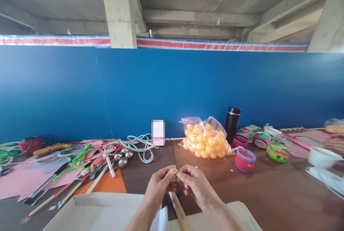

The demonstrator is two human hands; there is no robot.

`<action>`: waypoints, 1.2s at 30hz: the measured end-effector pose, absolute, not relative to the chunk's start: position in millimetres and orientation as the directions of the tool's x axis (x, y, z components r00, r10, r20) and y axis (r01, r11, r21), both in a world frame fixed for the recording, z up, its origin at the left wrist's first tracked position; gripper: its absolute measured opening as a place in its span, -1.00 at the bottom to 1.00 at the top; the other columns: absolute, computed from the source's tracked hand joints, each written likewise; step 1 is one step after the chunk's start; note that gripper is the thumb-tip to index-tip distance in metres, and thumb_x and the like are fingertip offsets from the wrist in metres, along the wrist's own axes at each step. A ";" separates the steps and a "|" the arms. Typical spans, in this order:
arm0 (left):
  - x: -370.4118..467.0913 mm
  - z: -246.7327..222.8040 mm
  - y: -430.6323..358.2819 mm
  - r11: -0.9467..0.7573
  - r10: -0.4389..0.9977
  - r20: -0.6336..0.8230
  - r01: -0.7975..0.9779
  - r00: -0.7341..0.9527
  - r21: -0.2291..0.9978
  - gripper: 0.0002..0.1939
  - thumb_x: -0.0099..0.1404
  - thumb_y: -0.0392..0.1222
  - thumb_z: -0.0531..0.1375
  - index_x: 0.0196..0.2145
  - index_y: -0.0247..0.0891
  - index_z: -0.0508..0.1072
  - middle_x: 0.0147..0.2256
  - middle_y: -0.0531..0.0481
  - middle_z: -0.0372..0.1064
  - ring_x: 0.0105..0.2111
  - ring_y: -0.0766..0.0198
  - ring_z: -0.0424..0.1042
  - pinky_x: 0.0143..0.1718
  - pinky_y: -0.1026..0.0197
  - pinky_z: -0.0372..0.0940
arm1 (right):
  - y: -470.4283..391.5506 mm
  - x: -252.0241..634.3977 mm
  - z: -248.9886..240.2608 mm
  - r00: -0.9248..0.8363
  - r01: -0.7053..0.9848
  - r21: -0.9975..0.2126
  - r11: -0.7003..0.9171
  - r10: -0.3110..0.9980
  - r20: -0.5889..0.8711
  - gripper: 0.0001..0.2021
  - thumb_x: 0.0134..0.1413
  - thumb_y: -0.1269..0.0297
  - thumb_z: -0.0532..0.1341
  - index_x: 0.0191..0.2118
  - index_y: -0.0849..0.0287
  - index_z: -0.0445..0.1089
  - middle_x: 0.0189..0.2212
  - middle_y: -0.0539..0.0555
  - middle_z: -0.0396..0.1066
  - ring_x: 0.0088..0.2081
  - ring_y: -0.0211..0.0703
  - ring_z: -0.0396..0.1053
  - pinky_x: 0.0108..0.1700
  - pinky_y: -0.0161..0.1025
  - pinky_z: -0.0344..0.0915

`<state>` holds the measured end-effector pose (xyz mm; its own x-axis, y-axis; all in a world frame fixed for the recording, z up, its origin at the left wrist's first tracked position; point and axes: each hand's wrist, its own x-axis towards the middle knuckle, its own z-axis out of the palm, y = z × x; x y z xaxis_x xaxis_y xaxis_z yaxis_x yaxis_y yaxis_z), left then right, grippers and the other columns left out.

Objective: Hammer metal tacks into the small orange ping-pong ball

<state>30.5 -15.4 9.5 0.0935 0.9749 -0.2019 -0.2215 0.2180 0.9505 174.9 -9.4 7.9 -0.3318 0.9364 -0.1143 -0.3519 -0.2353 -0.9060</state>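
Note:
Both hands meet above the table's front middle. My left hand (pixel 159 184) is closed, with thumb and fingers pinching a small shiny silver-and-yellowish piece (pixel 173 174). From the other side my right hand (pixel 195 184) pinches at its edge with thumb and forefinger. The piece is too small and too covered by fingers for me to tell its kind. Just below the hands, a flat wooden strip (pixel 177 209) runs toward me. An open white box (pixel 99 206) lies beside my left forearm, and a cream sheet (pixel 239 211) is partly under my right forearm.
A clear bag of orange balls (pixel 205 144) stands ahead, with a black flask (pixel 232 123) behind it. Tape rolls (pixel 245 160) lie to the right, near a white cup (pixel 324 156). At left are silver balls (pixel 123 162), a pale cord (pixel 141 148), pens and paper. Another person's hand (pixel 335 143) shows far right.

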 end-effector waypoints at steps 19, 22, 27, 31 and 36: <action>33.8 5.3 -16.2 0.151 0.986 -0.137 -0.166 0.096 0.975 -0.45 0.02 0.12 0.21 -0.19 -0.42 0.43 -0.45 -0.13 0.38 -0.47 0.25 0.36 -0.46 0.27 0.24 | -13.2 174.0 9.4 -0.357 -0.380 -0.880 -0.285 0.923 -0.144 -0.72 -0.12 0.18 0.29 -0.47 0.25 0.22 -0.59 -0.07 0.23 -0.58 -0.45 0.10 -0.45 -0.33 0.31; 34.0 6.1 -16.6 0.144 0.987 -0.131 -0.147 0.095 0.979 -0.47 0.02 0.11 0.21 -0.19 -0.41 0.43 -0.43 -0.13 0.40 -0.43 0.22 0.37 -0.41 0.23 0.27 | -13.9 174.1 9.8 -0.352 -0.374 -0.880 -0.291 0.923 -0.156 -0.74 -0.12 0.20 0.28 -0.47 0.25 0.21 -0.60 -0.07 0.22 -0.57 -0.44 0.10 -0.43 -0.31 0.33; 33.5 2.1 -15.5 0.143 0.987 -0.134 -0.108 0.086 0.984 -0.43 -0.01 0.14 0.22 -0.17 -0.39 0.43 -0.40 -0.14 0.42 -0.39 0.15 0.40 -0.37 0.17 0.29 | -15.1 175.1 11.5 -0.330 -0.353 -0.895 -0.272 0.931 -0.153 -0.78 -0.09 0.24 0.26 -0.47 0.24 0.21 -0.59 -0.07 0.21 -0.55 -0.42 0.10 -0.42 -0.30 0.33; 33.1 -0.8 -14.6 0.133 0.989 -0.124 -0.111 0.085 0.985 -0.44 0.01 0.12 0.21 -0.17 -0.40 0.42 -0.39 -0.14 0.42 -0.38 0.15 0.41 -0.34 0.16 0.29 | -14.7 175.2 12.4 -0.331 -0.327 -0.906 -0.269 0.930 -0.157 -0.77 -0.10 0.22 0.26 -0.46 0.24 0.20 -0.61 -0.08 0.20 -0.55 -0.42 0.09 -0.41 -0.28 0.33; 33.3 -0.5 -14.0 0.123 0.990 -0.115 -0.093 0.082 0.988 -0.42 -0.02 0.16 0.21 -0.20 -0.39 0.45 -0.40 -0.15 0.43 -0.38 0.15 0.40 -0.34 0.20 0.29 | -14.3 175.6 11.6 -0.351 -0.329 -0.903 -0.278 0.923 -0.156 -0.76 -0.10 0.22 0.26 -0.46 0.23 0.20 -0.61 -0.09 0.20 -0.54 -0.42 0.09 -0.36 -0.24 0.34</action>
<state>33.3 -14.0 -0.5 0.0816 0.9900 -0.1151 -0.0932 0.1226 0.9881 175.6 -14.3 11.6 -0.3514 0.9231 -0.1562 -0.3288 -0.2779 -0.9026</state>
